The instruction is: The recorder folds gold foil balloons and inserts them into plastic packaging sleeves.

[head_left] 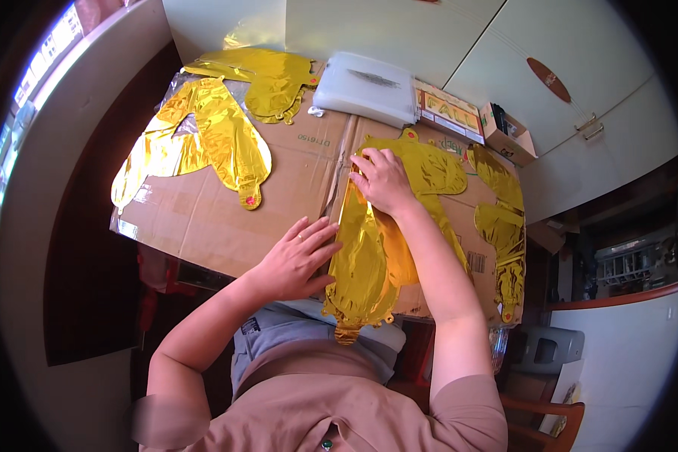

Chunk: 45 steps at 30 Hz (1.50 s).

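Note:
A gold foil balloon [358, 264], flat and uninflated, lies in front of me and reaches over the near table edge. The fingers of my right hand [384, 181] are bent onto its far left edge and grip the foil there; the fingertips are partly hidden. My left hand [301, 256] rests at the balloon's left edge with its fingers spread, holding nothing. Under and beyond my right hand lies more gold foil [437, 169], with a rounded lobe toward the right. Where one piece ends and another begins I cannot tell.
Flattened cardboard [294, 166] covers the table. Other flat gold balloons lie at the left [226, 135], far left [279, 83] and right edge [497, 218]. At the back stand a translucent plastic box [365, 87], a printed carton [448, 113] and a small open box [508, 135], before pale cabinets [565, 98].

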Each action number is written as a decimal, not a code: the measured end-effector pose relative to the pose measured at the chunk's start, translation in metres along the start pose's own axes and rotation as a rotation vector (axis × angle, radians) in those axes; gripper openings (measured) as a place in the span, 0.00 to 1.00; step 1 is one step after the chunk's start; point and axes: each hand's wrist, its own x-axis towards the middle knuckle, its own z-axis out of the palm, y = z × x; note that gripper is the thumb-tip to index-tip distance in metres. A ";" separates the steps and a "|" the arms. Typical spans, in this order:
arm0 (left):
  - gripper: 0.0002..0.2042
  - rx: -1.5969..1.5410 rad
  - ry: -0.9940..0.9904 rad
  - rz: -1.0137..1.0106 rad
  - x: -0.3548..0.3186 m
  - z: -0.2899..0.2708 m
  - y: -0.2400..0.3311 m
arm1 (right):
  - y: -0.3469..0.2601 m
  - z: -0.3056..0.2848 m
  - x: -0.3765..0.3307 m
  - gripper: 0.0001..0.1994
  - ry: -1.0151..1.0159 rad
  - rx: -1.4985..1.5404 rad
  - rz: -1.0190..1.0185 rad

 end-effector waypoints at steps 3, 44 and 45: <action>0.30 -0.029 -0.004 0.039 -0.017 0.001 0.010 | -0.003 -0.005 0.000 0.17 -0.055 0.007 0.023; 0.18 0.042 0.210 0.058 0.042 0.032 -0.004 | 0.004 -0.009 -0.002 0.11 -0.010 0.091 -0.001; 0.18 0.039 0.209 0.057 0.042 0.032 -0.003 | 0.005 -0.010 -0.001 0.11 -0.010 0.099 0.004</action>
